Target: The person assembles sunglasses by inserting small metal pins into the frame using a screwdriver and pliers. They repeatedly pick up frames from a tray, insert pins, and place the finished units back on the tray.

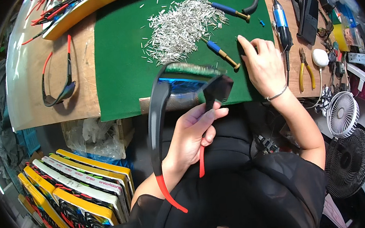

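My left hand (195,132) is closed around one temple of a pair of sunglasses (156,121), with black frame, red temple tips and a blue mirrored lens, held above the mat's front edge. Over the green mat (119,54), my right hand (265,64) rests palm down, its index finger stretched out and the other fingers loosely bent; nothing shows in it. Left of it lies a blue-and-brass screwdriver (223,54). Beyond is a heap of small silver metal pins (179,31), with a second such screwdriver (229,10) at its right edge.
Another pair of sunglasses (60,98) lies left of the mat. Along the right are a blue-and-black electric screwdriver (281,21), yellow-handled pliers (304,69) and a white fan (343,114). Boxes of glasses (85,202) stand lower left; a yellow-edged box (89,11) lines the back.
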The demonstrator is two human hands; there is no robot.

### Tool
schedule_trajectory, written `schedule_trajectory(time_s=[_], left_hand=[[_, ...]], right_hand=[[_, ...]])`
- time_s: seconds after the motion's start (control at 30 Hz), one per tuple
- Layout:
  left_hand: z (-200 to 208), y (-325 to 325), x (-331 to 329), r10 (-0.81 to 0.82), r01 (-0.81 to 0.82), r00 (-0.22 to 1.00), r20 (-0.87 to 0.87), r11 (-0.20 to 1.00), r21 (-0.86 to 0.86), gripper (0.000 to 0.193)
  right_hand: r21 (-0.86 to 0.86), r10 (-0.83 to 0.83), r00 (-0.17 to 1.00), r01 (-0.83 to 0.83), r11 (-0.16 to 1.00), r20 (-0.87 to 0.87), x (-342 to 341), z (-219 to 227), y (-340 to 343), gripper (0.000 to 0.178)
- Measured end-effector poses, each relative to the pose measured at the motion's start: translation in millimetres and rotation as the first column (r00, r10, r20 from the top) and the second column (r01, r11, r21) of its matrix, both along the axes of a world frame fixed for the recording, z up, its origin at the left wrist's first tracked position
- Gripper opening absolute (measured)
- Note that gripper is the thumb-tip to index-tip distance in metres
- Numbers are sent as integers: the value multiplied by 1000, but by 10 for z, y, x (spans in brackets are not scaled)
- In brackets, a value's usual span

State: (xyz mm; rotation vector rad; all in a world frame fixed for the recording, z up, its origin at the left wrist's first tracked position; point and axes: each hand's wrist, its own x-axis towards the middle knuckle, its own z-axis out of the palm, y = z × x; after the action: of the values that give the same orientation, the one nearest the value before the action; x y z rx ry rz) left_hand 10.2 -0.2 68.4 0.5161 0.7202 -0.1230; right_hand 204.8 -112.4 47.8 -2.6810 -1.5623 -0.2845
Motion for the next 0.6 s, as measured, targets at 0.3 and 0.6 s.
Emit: schedule_trajectory(time_s=[0.3,0.6], left_hand=[[-117,-138,-63,-16,-1,997,72,974,227,26],[-35,-25,-80,-76,67,997,29,968,243,28]], right_hand=[[469,391,621,-43,882,-679,-443,446,56,35],[462,391,405,91,882,-827,-472,412,232,15]])
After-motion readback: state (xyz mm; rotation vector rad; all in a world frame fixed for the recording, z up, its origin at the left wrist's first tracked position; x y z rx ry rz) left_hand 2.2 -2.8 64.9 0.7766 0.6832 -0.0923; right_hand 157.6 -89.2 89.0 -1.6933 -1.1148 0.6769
